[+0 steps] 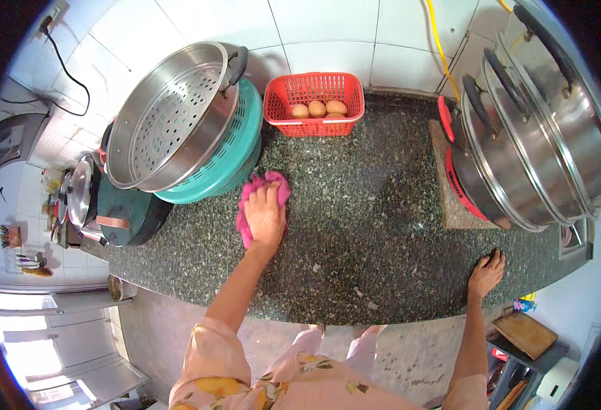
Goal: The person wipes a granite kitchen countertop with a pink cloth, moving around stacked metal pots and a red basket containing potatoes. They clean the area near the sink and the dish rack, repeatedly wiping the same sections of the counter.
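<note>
My left hand (266, 215) presses a crumpled pink cloth (244, 225) onto the speckled granite countertop (351, 205), its fingers closed on the fabric. Just up and left of it, a teal plastic colander (249, 118) carries a perforated steel steamer pot (177, 113). At the wall stands a red plastic basket (313, 128) with several brown eggs (317, 108) in it. My right hand (487, 274) rests on the counter at the right, near the front edge, fingers slightly bent and holding nothing.
Stacked steel steamer tiers (531, 133) stand at the right on a brown board (438, 179), beside a sink (574, 241). A dark lidded container (131, 215) and a pan with a metal lid (80, 192) are at the left. A yellow cable (436, 36) hangs along the wall.
</note>
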`<state>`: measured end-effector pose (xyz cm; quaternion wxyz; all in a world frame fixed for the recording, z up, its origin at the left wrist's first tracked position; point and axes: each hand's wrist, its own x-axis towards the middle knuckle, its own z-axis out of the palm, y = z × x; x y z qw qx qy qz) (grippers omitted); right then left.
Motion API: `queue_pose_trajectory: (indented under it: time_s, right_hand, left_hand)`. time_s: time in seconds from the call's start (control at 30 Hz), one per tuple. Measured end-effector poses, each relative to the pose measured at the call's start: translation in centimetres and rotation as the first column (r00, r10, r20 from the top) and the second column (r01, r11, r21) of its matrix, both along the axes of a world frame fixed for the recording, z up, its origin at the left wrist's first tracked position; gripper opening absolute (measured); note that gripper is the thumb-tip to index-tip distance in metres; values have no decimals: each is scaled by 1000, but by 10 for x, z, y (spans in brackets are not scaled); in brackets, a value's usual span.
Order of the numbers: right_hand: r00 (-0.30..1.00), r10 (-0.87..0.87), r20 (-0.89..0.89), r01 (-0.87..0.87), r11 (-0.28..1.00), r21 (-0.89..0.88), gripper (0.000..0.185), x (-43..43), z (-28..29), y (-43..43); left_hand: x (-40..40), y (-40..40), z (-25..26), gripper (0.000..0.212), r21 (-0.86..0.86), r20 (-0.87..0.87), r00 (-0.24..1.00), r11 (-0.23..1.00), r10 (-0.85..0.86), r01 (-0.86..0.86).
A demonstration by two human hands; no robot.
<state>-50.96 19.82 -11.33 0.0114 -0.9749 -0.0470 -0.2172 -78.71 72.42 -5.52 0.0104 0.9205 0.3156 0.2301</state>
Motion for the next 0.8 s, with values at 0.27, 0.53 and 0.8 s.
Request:
queue_pose_trajectory:
  time_s: [0.27, 0.53, 0.8]
  right_hand:
    - [999, 35, -12, -35, 999, 19, 43, -4, 5, 12]
    - [999, -11, -34, 11, 1000, 3, 45, -1, 1, 3]
    - [1000, 9, 19, -9, 1000, -20, 44, 7, -9, -10]
  left_hand:
    - [88, 49, -16, 34, 98, -41, 985, 981, 170, -165]
    - [-6, 36, -6, 48, 103, -37, 992, 987, -117, 120]
    - [-174, 105, -5, 49, 174, -128, 953, 953, 273, -250]
